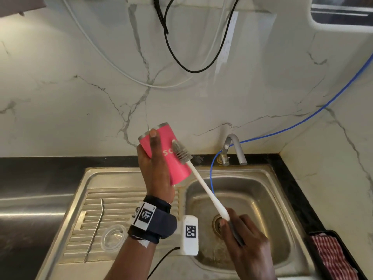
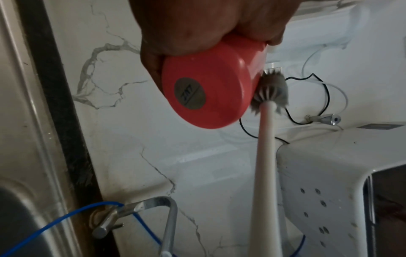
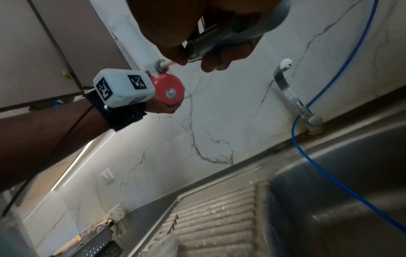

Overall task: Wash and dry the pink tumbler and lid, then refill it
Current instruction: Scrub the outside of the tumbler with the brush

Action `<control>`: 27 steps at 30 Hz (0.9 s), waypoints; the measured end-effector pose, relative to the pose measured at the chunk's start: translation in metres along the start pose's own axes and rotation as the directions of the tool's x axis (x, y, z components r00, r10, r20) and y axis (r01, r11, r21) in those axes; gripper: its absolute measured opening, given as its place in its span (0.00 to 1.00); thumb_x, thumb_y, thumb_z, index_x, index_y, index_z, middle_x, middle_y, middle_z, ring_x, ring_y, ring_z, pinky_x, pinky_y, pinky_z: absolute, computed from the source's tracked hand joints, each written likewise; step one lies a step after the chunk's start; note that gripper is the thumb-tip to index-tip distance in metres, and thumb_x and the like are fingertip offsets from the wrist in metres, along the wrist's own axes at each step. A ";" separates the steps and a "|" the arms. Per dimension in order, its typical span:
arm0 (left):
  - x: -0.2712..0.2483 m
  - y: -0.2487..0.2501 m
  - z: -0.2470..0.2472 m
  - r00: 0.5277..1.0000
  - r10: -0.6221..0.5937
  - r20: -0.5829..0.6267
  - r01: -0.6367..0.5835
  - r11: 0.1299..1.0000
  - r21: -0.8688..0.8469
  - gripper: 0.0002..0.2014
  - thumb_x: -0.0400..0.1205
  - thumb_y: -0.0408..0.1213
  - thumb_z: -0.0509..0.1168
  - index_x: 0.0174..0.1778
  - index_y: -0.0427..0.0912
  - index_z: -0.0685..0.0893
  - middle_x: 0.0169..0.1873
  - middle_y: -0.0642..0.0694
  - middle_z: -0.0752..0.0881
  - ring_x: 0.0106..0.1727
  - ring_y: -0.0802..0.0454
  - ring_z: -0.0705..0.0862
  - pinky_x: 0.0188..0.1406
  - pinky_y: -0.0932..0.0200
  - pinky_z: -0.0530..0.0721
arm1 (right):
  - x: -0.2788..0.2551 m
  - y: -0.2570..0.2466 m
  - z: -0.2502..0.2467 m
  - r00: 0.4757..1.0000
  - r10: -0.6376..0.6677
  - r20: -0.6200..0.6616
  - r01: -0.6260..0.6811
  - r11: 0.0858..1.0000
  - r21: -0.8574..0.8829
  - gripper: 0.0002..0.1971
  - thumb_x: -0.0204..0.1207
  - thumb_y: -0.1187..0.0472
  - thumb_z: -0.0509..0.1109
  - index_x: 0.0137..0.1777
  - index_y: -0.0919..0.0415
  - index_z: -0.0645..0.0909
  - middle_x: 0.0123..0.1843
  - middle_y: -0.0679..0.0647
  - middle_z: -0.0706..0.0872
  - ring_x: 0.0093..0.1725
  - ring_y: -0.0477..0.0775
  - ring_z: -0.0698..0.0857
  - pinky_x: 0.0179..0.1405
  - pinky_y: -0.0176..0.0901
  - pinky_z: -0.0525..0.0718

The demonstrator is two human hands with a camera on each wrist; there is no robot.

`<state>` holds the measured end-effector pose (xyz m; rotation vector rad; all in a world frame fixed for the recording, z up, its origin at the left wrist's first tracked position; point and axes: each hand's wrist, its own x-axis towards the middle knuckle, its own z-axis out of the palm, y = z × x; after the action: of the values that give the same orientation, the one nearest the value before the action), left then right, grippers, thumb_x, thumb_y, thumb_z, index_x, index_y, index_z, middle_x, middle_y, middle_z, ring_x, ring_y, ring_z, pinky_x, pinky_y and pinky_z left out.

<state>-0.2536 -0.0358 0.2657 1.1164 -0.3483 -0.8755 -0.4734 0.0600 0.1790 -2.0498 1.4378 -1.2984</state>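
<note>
My left hand [image 1: 155, 170] is wrapped round the pink tumbler [image 1: 171, 154], thumb along its side, holding it tilted above the sink [image 1: 282, 178], mouth toward eleven o'clock. My right hand [image 1: 244, 239] grips the grey handle of the bottle brush [image 1: 203, 184], whose bristles touch the tumbler's wall at its three o'clock. On the drainboard at seven o'clock lie a clear lid [image 1: 114, 237] and a metal straw [image 1: 94, 229].
</note>
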 end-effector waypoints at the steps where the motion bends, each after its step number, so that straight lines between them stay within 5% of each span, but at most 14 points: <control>1: -0.004 -0.004 0.001 1.000 -0.007 0.004 0.007 1.000 0.015 0.29 0.76 0.73 0.67 0.68 0.62 0.77 0.62 0.48 0.89 0.56 0.45 0.94 0.53 0.41 0.94 | 0.009 -0.003 0.001 1.000 -0.014 0.008 0.014 1.000 0.002 0.19 0.80 0.49 0.71 0.64 0.57 0.91 0.42 0.44 0.84 0.32 0.41 0.82 0.31 0.35 0.81; 6: -0.020 -0.021 -0.002 0.999 -0.038 0.011 0.037 0.998 0.059 0.38 0.71 0.77 0.70 0.72 0.59 0.78 0.64 0.47 0.88 0.62 0.41 0.91 0.58 0.34 0.94 | 0.026 -0.007 0.004 0.998 -0.063 0.019 0.063 0.998 0.027 0.20 0.81 0.51 0.70 0.67 0.60 0.90 0.42 0.43 0.81 0.36 0.37 0.80 0.38 0.20 0.73; 12: -0.006 -0.005 -0.023 0.998 0.011 -0.069 -0.013 1.000 -0.020 0.36 0.77 0.74 0.68 0.75 0.56 0.76 0.65 0.43 0.89 0.57 0.41 0.95 0.52 0.38 0.95 | -0.016 0.014 -0.009 0.994 -0.035 0.102 0.036 0.999 -0.009 0.17 0.78 0.50 0.72 0.60 0.58 0.94 0.44 0.46 0.88 0.34 0.34 0.77 0.38 0.19 0.74; 16: -0.022 -0.016 -0.019 0.998 -0.004 -0.055 0.005 1.000 0.019 0.31 0.78 0.74 0.70 0.70 0.58 0.79 0.62 0.45 0.91 0.58 0.40 0.94 0.57 0.31 0.94 | -0.003 0.005 -0.007 0.993 -0.028 0.117 0.026 1.000 0.016 0.17 0.79 0.53 0.74 0.65 0.58 0.91 0.43 0.43 0.84 0.32 0.40 0.79 0.35 0.21 0.73; 20: -0.038 -0.030 -0.018 0.999 -0.026 -0.026 0.028 0.998 0.051 0.33 0.77 0.73 0.69 0.71 0.56 0.80 0.61 0.46 0.91 0.60 0.40 0.93 0.58 0.33 0.94 | -0.002 0.002 -0.004 0.993 -0.040 0.113 0.040 0.999 0.009 0.18 0.80 0.54 0.74 0.68 0.58 0.90 0.42 0.45 0.83 0.34 0.36 0.77 0.36 0.20 0.72; 27: -0.030 -0.018 -0.025 0.999 0.017 -0.037 -0.017 1.000 -0.003 0.31 0.78 0.68 0.66 0.72 0.55 0.78 0.61 0.47 0.90 0.52 0.51 0.95 0.55 0.39 0.95 | -0.036 0.003 -0.017 0.988 -0.049 0.148 0.048 0.999 0.015 0.19 0.81 0.52 0.71 0.67 0.60 0.90 0.46 0.46 0.87 0.33 0.37 0.78 0.36 0.20 0.75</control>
<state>-0.2634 -0.0001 0.2442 1.1241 -0.3255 -0.8392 -0.4922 0.0935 0.1685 -2.1373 1.3205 -1.1423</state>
